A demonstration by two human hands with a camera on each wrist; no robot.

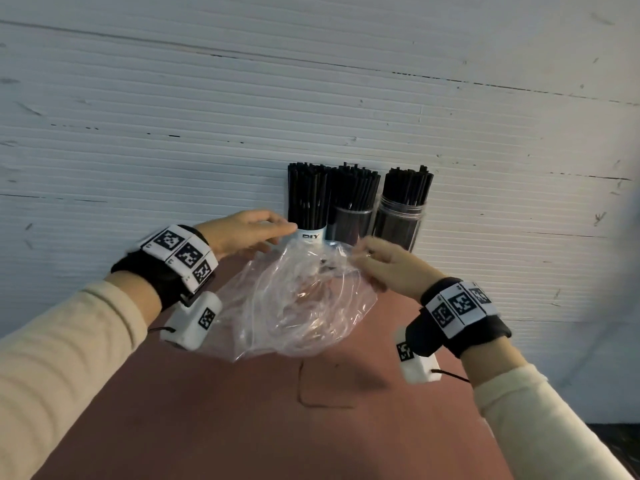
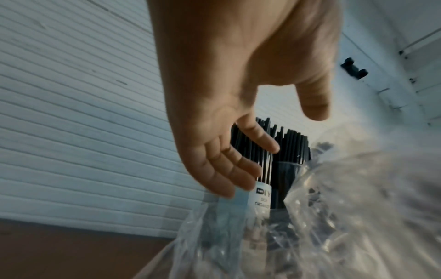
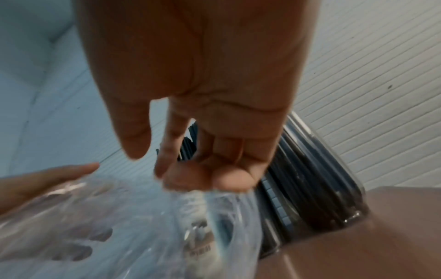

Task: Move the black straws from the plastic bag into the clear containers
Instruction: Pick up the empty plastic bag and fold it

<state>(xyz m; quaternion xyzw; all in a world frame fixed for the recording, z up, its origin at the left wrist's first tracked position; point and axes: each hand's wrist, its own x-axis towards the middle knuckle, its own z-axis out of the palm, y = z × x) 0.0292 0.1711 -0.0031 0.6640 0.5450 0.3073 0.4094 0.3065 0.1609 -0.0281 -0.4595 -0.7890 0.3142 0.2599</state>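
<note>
We see three clear containers lined up against the white corrugated wall at the centre of the head view, each packed with upright black straws (image 1: pixel 351 188): the left container (image 1: pixel 309 233) carries a white label with dark lettering, the middle container (image 1: pixel 349 223) stands touching it, and the right container (image 1: pixel 400 220) sits just beside that.

In front of them, in the middle of the frame, a crumpled clear plastic bag (image 1: pixel 294 306) is held up over the reddish-brown table (image 1: pixel 242 427). We can make out no straws inside it, though the plastic is blurred.

Our left hand (image 1: pixel 242 232), at centre left, has its fingers (image 2: pixel 229 169) stretched out nearly straight and its thumb apart, with the fingertips at the bag's top edge just beside the labelled container; we cannot tell whether it really grasps the plastic.

Our right hand (image 1: pixel 388 268), at centre right, has its fingers (image 3: pixel 222 175) curled down, bunching the bag's edge beneath the fingertips, close in front of the right container.
</note>
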